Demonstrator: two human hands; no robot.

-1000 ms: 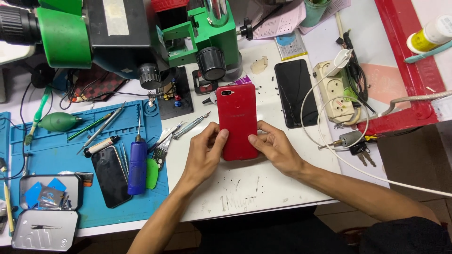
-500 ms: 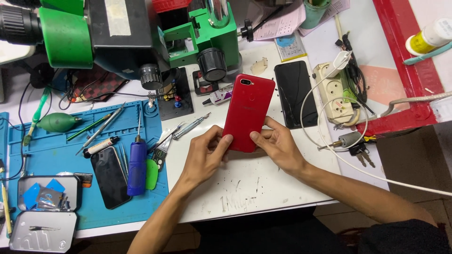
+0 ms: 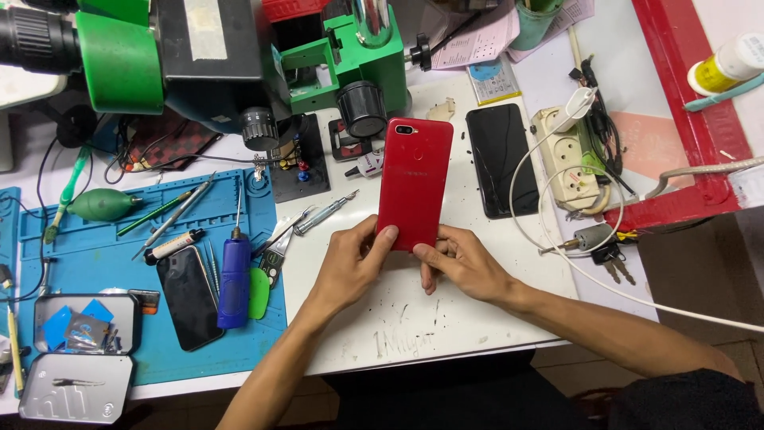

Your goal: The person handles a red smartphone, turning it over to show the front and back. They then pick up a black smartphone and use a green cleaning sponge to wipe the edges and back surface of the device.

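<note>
A red phone (image 3: 414,181) lies back side up on the white table (image 3: 414,326), its camera end near the green machine (image 3: 350,56). My left hand (image 3: 356,263) grips the phone's lower left corner with its fingertips. My right hand (image 3: 460,267) holds the lower right corner from below. Both hands sit at the phone's near end. The screen side is hidden.
A black phone screen (image 3: 501,159) lies right of the red phone, beside a power strip (image 3: 567,155) with white cable and keys (image 3: 605,251). On the blue mat (image 3: 103,255) at left lie another black phone (image 3: 189,296), a blue tool (image 3: 235,275), tweezers and open metal tins (image 3: 79,350).
The red phone has slid away from me toward the green machine and straightened from a tilt. Both hands followed and now hold only its near end.
</note>
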